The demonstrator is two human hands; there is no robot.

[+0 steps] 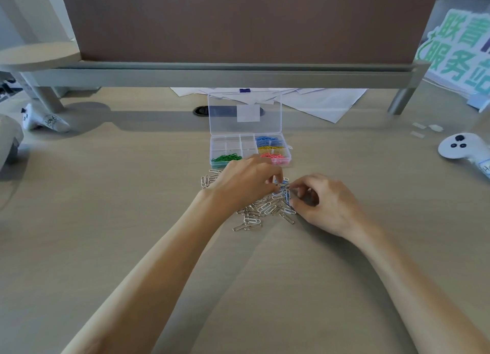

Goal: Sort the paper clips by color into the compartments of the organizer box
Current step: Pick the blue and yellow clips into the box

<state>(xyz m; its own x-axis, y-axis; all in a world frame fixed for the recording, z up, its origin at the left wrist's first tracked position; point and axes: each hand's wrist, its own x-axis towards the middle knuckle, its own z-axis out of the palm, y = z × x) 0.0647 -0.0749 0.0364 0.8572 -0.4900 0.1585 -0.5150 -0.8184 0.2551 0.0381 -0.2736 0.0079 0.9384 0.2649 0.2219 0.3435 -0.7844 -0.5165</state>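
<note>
Pale, smooth wood covers the desk [106,221], with open room at both sides and a brown wall [238,22] behind. Thin, shiny paper clips [261,210] lie heaped between the hands, just in front of the clear plastic box [228,144], its lid up. The right hand [326,205] pinches clips at the heap's edge. The left hand [246,184] curls over the heap; whether it holds one, I cannot tell.
</note>
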